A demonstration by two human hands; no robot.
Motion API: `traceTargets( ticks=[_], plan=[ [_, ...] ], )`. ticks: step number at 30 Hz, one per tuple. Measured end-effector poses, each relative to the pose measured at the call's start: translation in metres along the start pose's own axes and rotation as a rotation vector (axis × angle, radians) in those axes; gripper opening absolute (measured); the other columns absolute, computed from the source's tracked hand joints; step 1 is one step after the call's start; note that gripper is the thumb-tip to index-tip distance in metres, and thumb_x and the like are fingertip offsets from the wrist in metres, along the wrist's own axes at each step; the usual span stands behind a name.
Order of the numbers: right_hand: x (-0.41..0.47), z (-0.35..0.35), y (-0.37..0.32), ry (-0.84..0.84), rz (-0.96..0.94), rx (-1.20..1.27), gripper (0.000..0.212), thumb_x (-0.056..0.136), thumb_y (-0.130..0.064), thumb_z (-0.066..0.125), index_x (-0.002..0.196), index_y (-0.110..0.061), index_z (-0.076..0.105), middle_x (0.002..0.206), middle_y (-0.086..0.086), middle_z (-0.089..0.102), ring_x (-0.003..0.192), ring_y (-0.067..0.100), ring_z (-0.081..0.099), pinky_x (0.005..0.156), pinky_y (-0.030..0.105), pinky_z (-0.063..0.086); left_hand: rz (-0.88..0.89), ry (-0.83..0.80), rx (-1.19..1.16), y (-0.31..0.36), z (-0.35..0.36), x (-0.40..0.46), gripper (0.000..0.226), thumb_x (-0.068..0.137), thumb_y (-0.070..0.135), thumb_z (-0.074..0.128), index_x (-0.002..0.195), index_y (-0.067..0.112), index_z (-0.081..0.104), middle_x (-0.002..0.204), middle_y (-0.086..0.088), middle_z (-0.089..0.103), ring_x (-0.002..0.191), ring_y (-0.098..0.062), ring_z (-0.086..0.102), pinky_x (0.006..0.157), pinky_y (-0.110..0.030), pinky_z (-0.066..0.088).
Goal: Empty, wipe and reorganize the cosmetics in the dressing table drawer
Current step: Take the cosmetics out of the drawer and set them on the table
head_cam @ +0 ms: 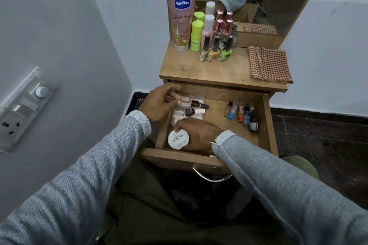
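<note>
Wooden drawer (264,125) pulled open at the lap. Right hand (199,135) curled round a white jar (178,139) at the near-left corner. Left hand (159,103) pinches small tubes (184,99) farther back. Risk: sleeves knocking the loose vials (242,112); crowded bottles (215,47) on the desk (199,69) could topple.

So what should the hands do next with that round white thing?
Probably lift the round white jar out and set it on the dressing table top. The right hand already grips it inside the open drawer, bottles already stand up there, and small bottles remain in the drawer.
</note>
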State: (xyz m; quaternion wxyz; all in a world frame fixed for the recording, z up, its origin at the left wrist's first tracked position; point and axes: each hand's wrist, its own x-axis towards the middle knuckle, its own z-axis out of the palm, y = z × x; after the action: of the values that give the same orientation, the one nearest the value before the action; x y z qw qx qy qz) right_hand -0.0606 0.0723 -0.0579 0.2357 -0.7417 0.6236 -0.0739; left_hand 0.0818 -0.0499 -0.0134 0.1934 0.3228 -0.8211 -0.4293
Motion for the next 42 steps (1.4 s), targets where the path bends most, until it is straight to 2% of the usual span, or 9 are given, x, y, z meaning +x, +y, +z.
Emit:
traceTargets(
  ticks=[5, 9, 15, 17, 20, 26, 32, 37, 42],
  plan=[
    [-0.012, -0.039, 0.013, 0.174, 0.101, 0.235, 0.054, 0.073, -0.037, 0.078, 0.114, -0.021, 0.046, 0.106, -0.008, 0.054, 0.088, 0.01, 0.053, 0.067, 0.024, 0.049, -0.012, -0.002, 0.014, 0.002, 0.002, -0.013, 0.044, 0.085, 0.008, 0.069, 0.127, 0.013, 0.055, 0.109, -0.004, 0.065, 0.1, -0.018, 0.063, 0.088, -0.02, 0.052],
    [-0.014, -0.058, 0.022, 0.376, 0.087, 0.248, 0.055, 0.07, -0.034, 0.081, 0.112, -0.018, 0.049, 0.104, -0.009, 0.058, 0.081, 0.001, 0.051, 0.063, 0.017, 0.041, -0.037, -0.097, 0.032, 0.009, 0.007, -0.018, 0.052, 0.082, 0.026, 0.075, 0.129, 0.017, 0.056, 0.113, 0.002, 0.063, 0.098, -0.012, 0.062, 0.086, -0.022, 0.053],
    [-0.006, -0.058, 0.01, 0.516, 0.046, 0.019, 0.055, 0.067, -0.035, 0.075, 0.113, -0.015, 0.052, 0.108, 0.0, 0.06, 0.093, 0.021, 0.056, 0.073, 0.035, 0.049, -0.035, 0.049, 0.294, 0.017, 0.018, -0.003, 0.061, 0.068, 0.063, 0.072, 0.108, 0.017, 0.069, 0.092, -0.003, 0.062, 0.087, -0.017, 0.057, 0.075, -0.035, 0.051],
    [-0.001, -0.056, 0.007, 0.572, 0.038, -0.03, 0.056, 0.064, -0.035, 0.073, 0.113, -0.015, 0.053, 0.108, 0.001, 0.061, 0.094, 0.024, 0.057, 0.076, 0.039, 0.048, -0.11, 0.082, 0.352, 0.021, 0.02, 0.004, 0.07, 0.059, 0.073, 0.066, 0.098, 0.015, 0.067, 0.089, -0.006, 0.058, 0.083, -0.02, 0.057, 0.069, -0.032, 0.045],
    [0.008, -0.061, 0.003, 0.632, 0.045, -0.04, 0.062, 0.061, -0.032, 0.07, 0.117, -0.015, 0.052, 0.11, 0.003, 0.06, 0.095, 0.025, 0.056, 0.081, 0.04, 0.047, -0.143, 0.152, 0.416, 0.033, 0.019, 0.016, 0.06, 0.061, 0.063, 0.07, 0.097, 0.014, 0.064, 0.096, -0.007, 0.061, 0.084, -0.023, 0.059, 0.069, -0.031, 0.044],
    [0.009, -0.072, 0.006, 0.745, 0.15, 0.164, 0.074, 0.074, -0.035, 0.075, 0.137, -0.019, 0.039, 0.13, 0.003, 0.051, 0.104, 0.015, 0.056, 0.086, 0.028, 0.047, -0.173, 0.215, 0.519, 0.056, -0.005, 0.048, 0.067, 0.075, 0.051, 0.07, 0.122, 0.009, 0.048, 0.116, -0.014, 0.056, 0.103, -0.033, 0.057, 0.083, -0.039, 0.047],
    [-0.02, -0.059, 0.031, 0.701, 0.235, 0.136, 0.056, 0.083, -0.03, 0.07, 0.131, -0.013, 0.047, 0.126, 0.006, 0.054, 0.11, 0.018, 0.056, 0.091, 0.036, 0.051, -0.222, 0.177, 0.571, 0.046, -0.029, 0.086, 0.072, 0.078, 0.047, 0.07, 0.131, 0.008, 0.042, 0.125, -0.018, 0.052, 0.114, -0.036, 0.053, 0.094, -0.043, 0.047],
    [-0.047, -0.057, 0.063, 0.659, 0.373, 0.152, 0.021, 0.086, -0.023, 0.066, 0.103, -0.011, 0.063, 0.095, 0.002, 0.065, 0.084, 0.015, 0.06, 0.077, 0.04, 0.055, -0.228, 0.179, 0.529, 0.036, -0.022, 0.096, 0.073, 0.076, 0.051, 0.07, 0.13, 0.009, 0.044, 0.126, -0.017, 0.053, 0.117, -0.035, 0.051, 0.095, -0.044, 0.046],
    [-0.07, -0.065, 0.091, 0.494, 0.49, 0.114, 0.014, 0.088, -0.023, 0.062, 0.094, -0.012, 0.066, 0.092, 0.004, 0.067, 0.081, 0.019, 0.062, 0.077, 0.044, 0.056, -0.127, 0.391, 0.466, 0.033, -0.003, 0.073, 0.069, 0.077, 0.048, 0.069, 0.131, 0.011, 0.046, 0.128, -0.014, 0.045, 0.116, -0.034, 0.05, 0.094, -0.044, 0.046]
  ],
)
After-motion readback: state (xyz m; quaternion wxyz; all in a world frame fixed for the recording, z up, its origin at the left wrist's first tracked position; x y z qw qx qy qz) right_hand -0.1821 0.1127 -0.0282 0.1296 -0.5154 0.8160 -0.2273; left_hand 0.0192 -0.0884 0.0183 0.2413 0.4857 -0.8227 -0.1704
